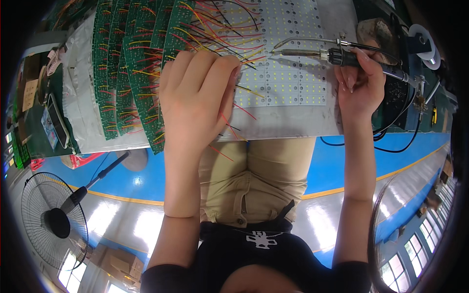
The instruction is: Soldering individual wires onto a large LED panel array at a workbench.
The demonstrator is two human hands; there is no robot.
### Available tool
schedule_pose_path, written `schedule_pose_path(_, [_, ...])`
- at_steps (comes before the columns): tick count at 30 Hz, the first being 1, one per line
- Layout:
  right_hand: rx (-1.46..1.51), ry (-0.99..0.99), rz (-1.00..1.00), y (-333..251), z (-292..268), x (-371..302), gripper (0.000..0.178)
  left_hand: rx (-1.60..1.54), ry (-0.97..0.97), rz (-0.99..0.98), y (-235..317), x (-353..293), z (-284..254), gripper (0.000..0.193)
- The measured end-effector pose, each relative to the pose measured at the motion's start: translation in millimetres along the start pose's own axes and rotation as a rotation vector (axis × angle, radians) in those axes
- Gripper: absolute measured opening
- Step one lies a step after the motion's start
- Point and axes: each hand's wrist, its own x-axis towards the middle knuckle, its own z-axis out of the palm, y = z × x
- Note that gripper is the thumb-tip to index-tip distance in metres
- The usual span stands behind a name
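Note:
My right hand grips a soldering iron that has a thin metal solder-feed tube clamped along it. The iron's tip points left, over white LED boards laid out as a panel on the table. My left hand is closed, back up, with thumb and forefinger pinched beside the left part of this panel. Thin red, yellow and black wires come out at its fingertips; the grip itself is partly hidden. Beneath and left of it lie overlapping green circuit boards with wires attached.
A solder spool on a stand and a brownish block are at the right, with black cables below. At the left edge lies a phone. A standing fan is on the floor, lower left.

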Motion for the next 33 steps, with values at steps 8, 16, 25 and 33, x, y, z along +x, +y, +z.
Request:
schedule_pose_path(8, [-0.097, 0.064, 0.010, -0.6, 4.5, -2.7, 0.012, 0.044, 0.067, 0.035, -4.8, -1.7, 9.0, 0.013])
schedule_pose_path(16, [-0.054, 0.100, -0.033, -0.3, 13.0, -2.6, 0.011, 0.025, 0.056, -0.003, -1.8, -0.6, 8.9, 0.013])
schedule_pose_path(25, [-0.112, 0.003, -0.017, 1.3, 1.7, -2.1, 0.012, 0.048, 0.065, 0.026, -4.1, -3.1, 11.9, 0.012])
schedule_pose_path(33, [-0.133, 0.077, -0.011, 0.0, 8.3, -3.3, 0.011, 0.007, 0.052, -0.006, -1.4, -0.7, 8.1, 0.013])
